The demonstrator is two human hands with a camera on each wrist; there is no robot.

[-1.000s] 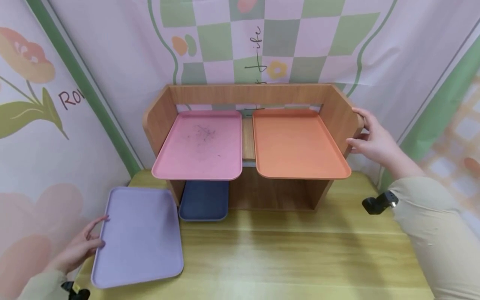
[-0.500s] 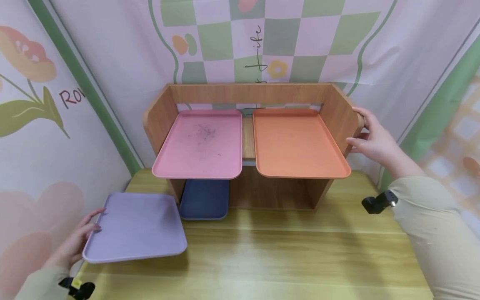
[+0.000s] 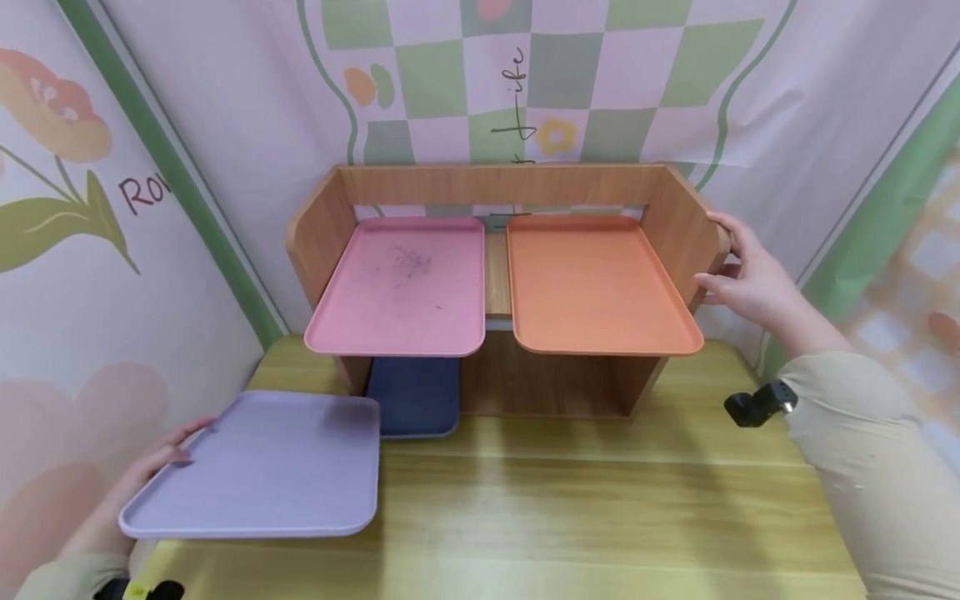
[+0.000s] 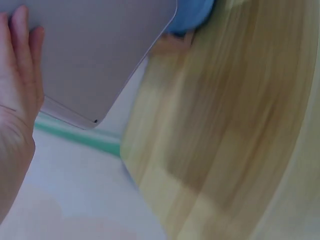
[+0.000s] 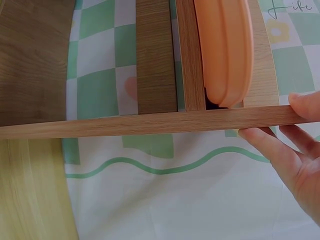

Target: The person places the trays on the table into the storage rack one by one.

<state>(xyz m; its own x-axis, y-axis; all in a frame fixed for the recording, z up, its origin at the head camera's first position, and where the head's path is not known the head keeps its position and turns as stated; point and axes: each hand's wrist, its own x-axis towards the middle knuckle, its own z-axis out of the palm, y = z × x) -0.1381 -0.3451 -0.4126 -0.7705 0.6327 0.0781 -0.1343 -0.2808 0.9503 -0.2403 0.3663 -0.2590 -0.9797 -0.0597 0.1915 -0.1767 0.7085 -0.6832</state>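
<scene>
My left hand holds a lilac tray by its left edge, at the front left. From below, in the left wrist view, several fingers lie along the underside of that tray. The tray is raised, and a shadow falls on the wood beneath. My right hand grips the right side panel of a small wooden shelf; the right wrist view shows the panel's edge between thumb and fingers.
A pink tray with dark marks and an orange tray lie on the shelf's upper board, jutting forward. Below the pink one, a dark blue tray sticks out of the lower compartment. Everything stands on a wooden table before printed curtains.
My left hand has tilted and swung the lilac tray; its right corner has shifted right and now overlaps the blue tray's left edge in view. The right hand stays on the shelf panel.
</scene>
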